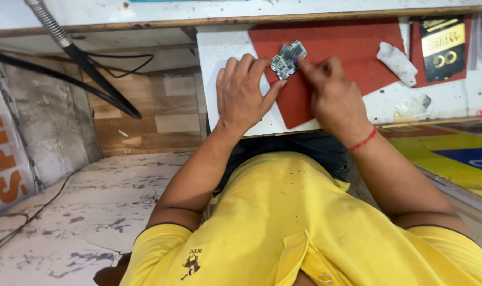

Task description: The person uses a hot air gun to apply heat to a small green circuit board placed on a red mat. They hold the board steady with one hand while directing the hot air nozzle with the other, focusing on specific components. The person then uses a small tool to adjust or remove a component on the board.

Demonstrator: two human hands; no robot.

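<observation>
A small green circuit board (288, 58) with metal parts lies tilted over a red mat (336, 45) on a white work surface (220, 47). My left hand (243, 92) pinches the board's near-left edge between thumb and fingers. My right hand (333, 98), with a red thread around the wrist, presses its fingertips against the board's right side. Both hands hold the board together, just above the mat.
A crumpled white cloth (397, 63) and a black and yellow packet (442, 47) lie at the right of the bench. A flexible metal lamp arm (53, 26) and black cables (92, 74) hang at the left. Marbled floor (82, 212) lies below.
</observation>
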